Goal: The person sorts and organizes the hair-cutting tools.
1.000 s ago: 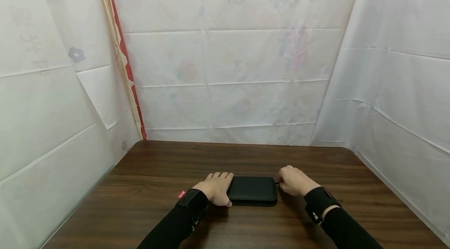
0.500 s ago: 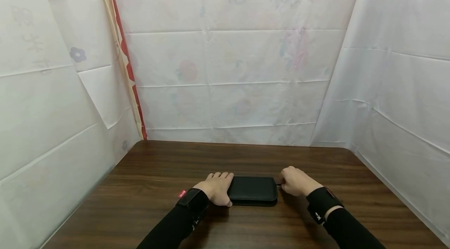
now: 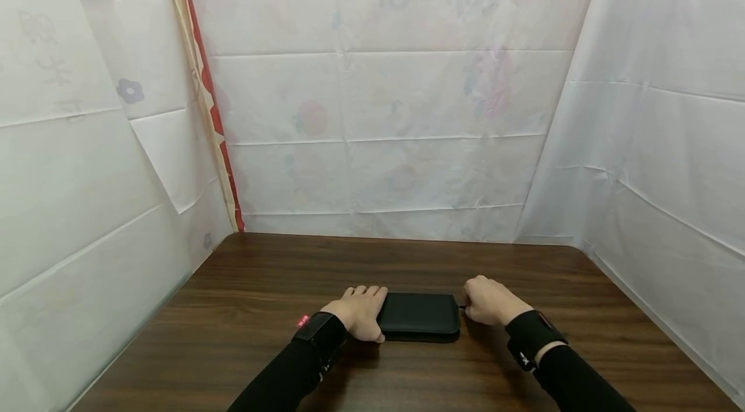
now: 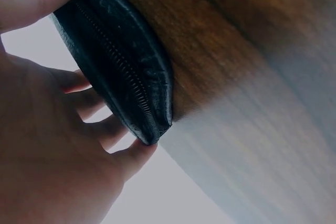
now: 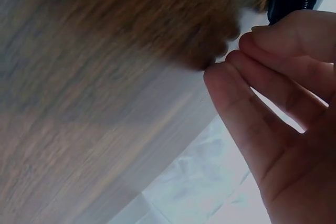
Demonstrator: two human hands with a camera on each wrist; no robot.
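1. A black case with rounded corners lies flat on the table, between the two hands, toward the near side of the tabletop
2. A zip runs along the case's left end, its line of teeth sunk between two padded edges, as the left wrist view shows
3. A short dark strip sticks out from the case's right end and reaches the right hand's fingertips
4. The left hand grips the case's left end across its width, thumb at the near edge and the other fingers spread toward the far edge
5. The right hand, just beside the right end, has its fingers bent and tips drawn together, pinching the dark strip; in the right wrist view the fingers hide the strip itself
6. Each wrist wears a black band, the left band with a small red tag by it, the right band with a pale mark; black sleeves cover both forearms
7. The table is brown with dark wood grain
8. White creased sheets with faint printed pictures hang behind and at both sides, and a red and cream border runs down the left corner
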